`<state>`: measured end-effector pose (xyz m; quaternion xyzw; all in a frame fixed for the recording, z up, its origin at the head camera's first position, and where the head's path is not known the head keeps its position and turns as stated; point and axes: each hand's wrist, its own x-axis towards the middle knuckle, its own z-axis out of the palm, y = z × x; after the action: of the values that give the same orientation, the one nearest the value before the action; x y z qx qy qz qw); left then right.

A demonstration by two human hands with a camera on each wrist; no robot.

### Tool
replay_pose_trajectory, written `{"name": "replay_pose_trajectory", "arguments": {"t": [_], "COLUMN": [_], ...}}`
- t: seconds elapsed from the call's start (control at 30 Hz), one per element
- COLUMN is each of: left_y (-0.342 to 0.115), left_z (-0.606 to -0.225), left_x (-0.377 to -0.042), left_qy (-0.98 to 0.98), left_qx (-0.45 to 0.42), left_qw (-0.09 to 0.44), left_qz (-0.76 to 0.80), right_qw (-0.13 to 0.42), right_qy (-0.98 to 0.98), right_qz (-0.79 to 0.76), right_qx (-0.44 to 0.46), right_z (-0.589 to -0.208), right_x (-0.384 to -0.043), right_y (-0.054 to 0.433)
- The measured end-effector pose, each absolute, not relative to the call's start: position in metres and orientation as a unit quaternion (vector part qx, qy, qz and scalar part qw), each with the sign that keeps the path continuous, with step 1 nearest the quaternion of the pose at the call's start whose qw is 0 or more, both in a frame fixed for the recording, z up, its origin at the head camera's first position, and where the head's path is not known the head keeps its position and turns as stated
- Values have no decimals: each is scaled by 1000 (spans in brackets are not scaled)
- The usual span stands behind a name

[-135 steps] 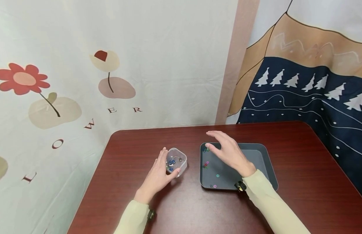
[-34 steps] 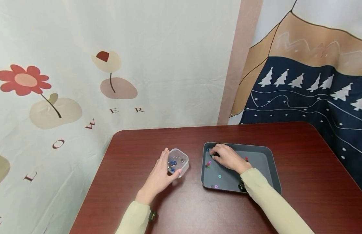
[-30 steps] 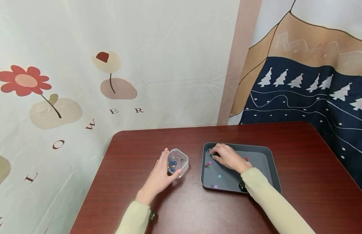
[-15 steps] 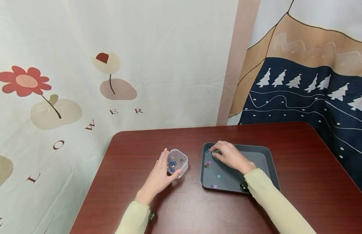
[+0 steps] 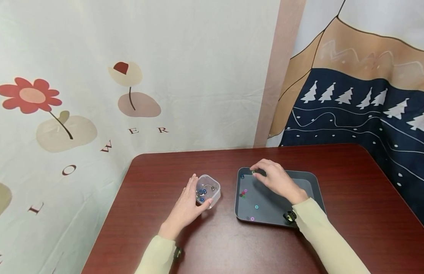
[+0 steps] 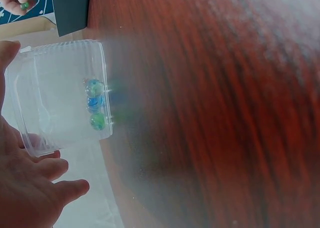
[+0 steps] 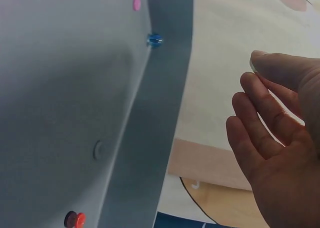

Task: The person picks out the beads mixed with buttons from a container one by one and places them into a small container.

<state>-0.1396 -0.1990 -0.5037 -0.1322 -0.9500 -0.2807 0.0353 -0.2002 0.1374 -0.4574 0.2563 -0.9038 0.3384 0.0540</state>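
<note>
A clear plastic box [image 5: 216,196] stands on the table with several blue and green glass marbles [image 6: 97,121] at its bottom. My left hand [image 5: 185,209] holds it from the left, fingers along one side and thumb at the near corner. Over the back left of the grey tray [image 5: 273,207], my right hand [image 5: 278,182] pinches a green marble [image 6: 25,5] between thumb and forefinger. In the right wrist view the thumb mostly hides that marble. A blue marble [image 7: 155,40] lies against the tray wall, to the left of my right hand in the head view.
Small coloured discs and rings lie in the tray, among them a teal ring [image 5: 256,207], a pink ring [image 5: 252,219] and a red piece [image 5: 243,193]. The tray's raised rim faces the box across bare brown tabletop [image 5: 225,236]. A printed curtain [image 5: 198,76] hangs behind.
My right hand has come up from the tray floor and slightly back to the right, lifting a green marble. The left hand and the box have stayed in place.
</note>
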Motion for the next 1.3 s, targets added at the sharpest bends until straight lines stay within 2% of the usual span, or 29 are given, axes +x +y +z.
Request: {"name": "replay_pose_trajectory", "arguments": {"t": [0.5,1.3], "left_y": [-200,-199], "left_z": [-504,-501], "left_x": [-141,-138], "left_qy": [-950,-952], "left_qx": [-140,-130], "left_qw": [43,31], "left_qz": [-276,-275], "right_qw": [90,95], "right_qy": [-891,-856], "right_qz": [375,469], "right_qx": [241,195], "right_z": [-451,-448], "right_x": [-188,-164], "right_y": [138,112]}}
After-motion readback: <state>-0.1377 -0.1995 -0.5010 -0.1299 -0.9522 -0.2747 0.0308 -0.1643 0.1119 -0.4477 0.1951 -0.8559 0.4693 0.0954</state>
